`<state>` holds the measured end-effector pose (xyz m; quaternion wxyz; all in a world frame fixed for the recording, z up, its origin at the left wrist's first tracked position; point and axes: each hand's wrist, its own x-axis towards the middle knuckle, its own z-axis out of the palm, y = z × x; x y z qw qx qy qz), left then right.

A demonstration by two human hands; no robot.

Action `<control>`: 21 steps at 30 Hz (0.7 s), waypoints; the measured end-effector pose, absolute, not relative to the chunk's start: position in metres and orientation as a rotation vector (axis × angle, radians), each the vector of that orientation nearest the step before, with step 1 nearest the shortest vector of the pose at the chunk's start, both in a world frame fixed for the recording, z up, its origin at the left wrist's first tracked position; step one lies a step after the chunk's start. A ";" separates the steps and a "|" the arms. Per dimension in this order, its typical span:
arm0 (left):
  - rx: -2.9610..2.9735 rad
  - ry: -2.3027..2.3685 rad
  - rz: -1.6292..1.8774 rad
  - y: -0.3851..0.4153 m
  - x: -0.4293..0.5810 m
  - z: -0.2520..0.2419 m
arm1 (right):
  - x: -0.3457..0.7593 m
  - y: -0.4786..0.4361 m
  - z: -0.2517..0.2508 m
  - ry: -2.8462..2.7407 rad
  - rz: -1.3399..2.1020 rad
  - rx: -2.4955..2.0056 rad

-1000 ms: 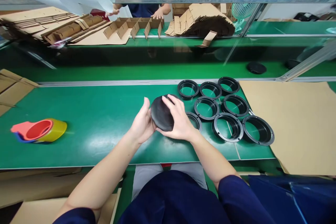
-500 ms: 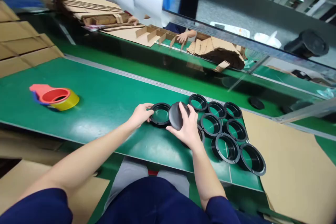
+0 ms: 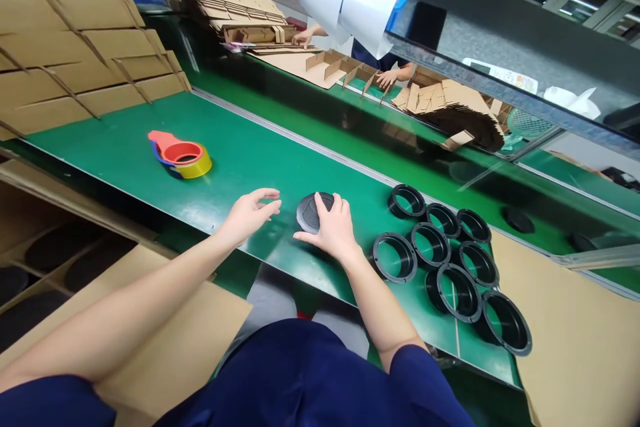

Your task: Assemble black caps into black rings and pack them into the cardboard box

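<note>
My right hand (image 3: 333, 223) lies over a round black vent (image 3: 309, 215) on the green table, fingers and thumb gripping its edge. The vent's top shows a lined face inside a flat rim; my palm and fingers hide its right side. To the left, my left hand (image 3: 250, 213) hovers with fingers stretched out, apart from the vent and holding nothing. Several open black rings (image 3: 395, 257) with flanged rims stand in a group to the right of my right hand.
A tape dispenser (image 3: 183, 155) in red, blue and yellow lies on the left. Stacked cardboard dividers (image 3: 115, 40) rise at the far left, and a cardboard sheet (image 3: 570, 320) lies at the right. Across the glass barrier, another person's hands (image 3: 393, 75) work at cardboard partitions.
The black disc has come down from a tilt beside the ring and lies flat where the ring was, under my right hand. My left hand has let go of the ring. The view has shifted left.
</note>
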<state>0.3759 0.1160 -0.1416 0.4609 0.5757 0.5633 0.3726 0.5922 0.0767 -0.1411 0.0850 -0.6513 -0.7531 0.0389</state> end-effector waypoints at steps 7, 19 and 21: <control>2.148 1.386 0.914 0.123 0.399 -0.116 | 0.609 0.068 -0.140 -2.091 0.110 -1.754; 2.691 1.149 0.169 0.146 0.501 -0.154 | 0.661 0.033 -0.141 -1.470 -0.087 -1.182; 2.641 1.156 0.122 0.150 0.496 -0.144 | 0.660 0.030 -0.141 -1.429 -0.028 -1.115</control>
